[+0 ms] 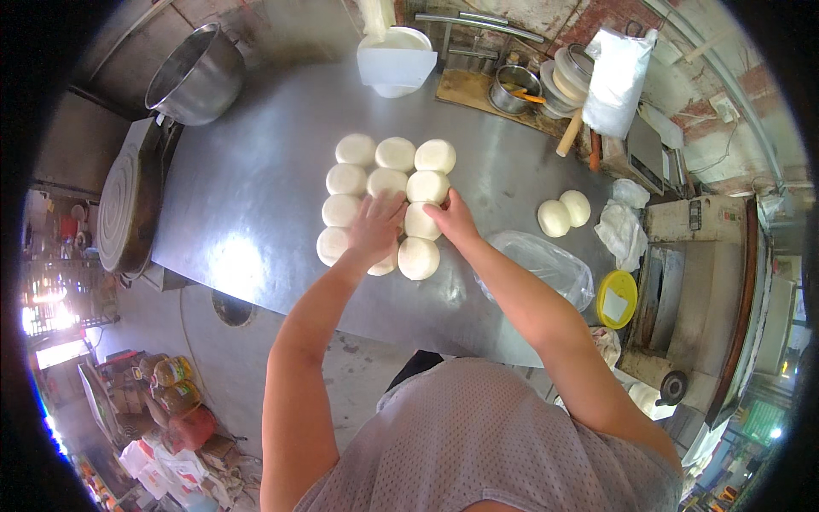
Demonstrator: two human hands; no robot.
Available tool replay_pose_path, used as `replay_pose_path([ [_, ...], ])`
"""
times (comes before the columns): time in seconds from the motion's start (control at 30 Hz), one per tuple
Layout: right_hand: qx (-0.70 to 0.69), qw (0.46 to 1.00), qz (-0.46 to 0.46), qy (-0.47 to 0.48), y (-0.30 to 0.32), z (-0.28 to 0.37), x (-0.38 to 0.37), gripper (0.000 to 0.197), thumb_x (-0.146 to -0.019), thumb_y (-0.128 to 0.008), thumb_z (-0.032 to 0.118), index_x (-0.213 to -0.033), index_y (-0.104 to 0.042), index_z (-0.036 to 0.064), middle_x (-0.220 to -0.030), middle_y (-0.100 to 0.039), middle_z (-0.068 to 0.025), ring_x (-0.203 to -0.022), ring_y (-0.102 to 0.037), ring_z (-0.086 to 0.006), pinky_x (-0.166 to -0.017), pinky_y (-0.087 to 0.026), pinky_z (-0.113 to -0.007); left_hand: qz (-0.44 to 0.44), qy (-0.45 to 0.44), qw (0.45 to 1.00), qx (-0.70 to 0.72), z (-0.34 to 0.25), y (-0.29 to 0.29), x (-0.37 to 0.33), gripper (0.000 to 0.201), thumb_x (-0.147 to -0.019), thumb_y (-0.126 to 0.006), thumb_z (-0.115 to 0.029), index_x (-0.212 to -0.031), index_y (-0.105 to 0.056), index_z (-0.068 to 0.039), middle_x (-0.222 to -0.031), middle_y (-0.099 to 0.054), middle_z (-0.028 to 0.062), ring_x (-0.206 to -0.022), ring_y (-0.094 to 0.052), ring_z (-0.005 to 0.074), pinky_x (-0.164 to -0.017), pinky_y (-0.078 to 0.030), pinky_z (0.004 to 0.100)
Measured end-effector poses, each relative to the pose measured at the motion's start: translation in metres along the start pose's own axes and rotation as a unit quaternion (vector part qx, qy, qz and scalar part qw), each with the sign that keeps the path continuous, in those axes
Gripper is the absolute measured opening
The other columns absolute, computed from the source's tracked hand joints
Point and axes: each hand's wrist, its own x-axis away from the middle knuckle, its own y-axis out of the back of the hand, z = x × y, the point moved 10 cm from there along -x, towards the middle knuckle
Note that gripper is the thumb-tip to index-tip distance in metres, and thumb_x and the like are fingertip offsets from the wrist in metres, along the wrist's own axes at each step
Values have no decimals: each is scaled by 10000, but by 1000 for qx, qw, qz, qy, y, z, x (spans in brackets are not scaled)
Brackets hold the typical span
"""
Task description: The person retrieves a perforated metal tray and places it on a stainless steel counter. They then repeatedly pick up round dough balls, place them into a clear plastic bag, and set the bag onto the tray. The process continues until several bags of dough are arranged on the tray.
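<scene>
Grip stands unclosed on both sides: left hand (376, 227) lies palm down, fingers extended, over the block of dough balls (387, 182); right hand (455, 220), thumb parted from fingers, touches the block's right edge. Both forearms reach forward, converging. Dough lies under the left hand, beside the right. Beyond the right hand, rightward, sit two separate dough balls (554, 219); a clear plastic bag (550, 269) lies closer to the body.

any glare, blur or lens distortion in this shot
Head view: white glare on the left of the grey metal table; head view: round white dough pieces look fairly sharp; head view: fisheye warping bends straight edges near the rim, with black corners.
</scene>
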Motion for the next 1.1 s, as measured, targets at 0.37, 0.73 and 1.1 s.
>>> replay_pose_path([
  [0.37,159,986,-24,-51,9,23,7,515,-871,-706,390,-1175,-549,5,-1090,-687,-241,-1057,-667,-436,-902,-521,-532,-8,31,999,34,-1,-1,-4,602,-981,-541,-199,-1573,-443,-142,-1685,-336,20,-1578,-247,277,-1274,-164,532],
  [0.73,309,950,-33,34,275,-35,30,749,-828,-761,131,-1516,-465,106,-1467,-543,-190,-1369,-510,-369,-1151,-426,-457,-63,39,996,56,-7,23,-1,615,-974,-620,-169,-1558,-442,-93,-1673,-331,123,-1561,-260,339,-1258,-225,539],
  [1.1,385,918,97,-9,325,-118,-16,961,-760,-803,103,-1594,-361,284,-1652,-294,-196,-1480,-376,-440,-1171,-417,-501,137,160,525,825,-248,-57,-109,624,-1070,-547,-340,-1603,-354,-77,-1463,-527,70,-1258,-565,215,-1087,-463,392],
])
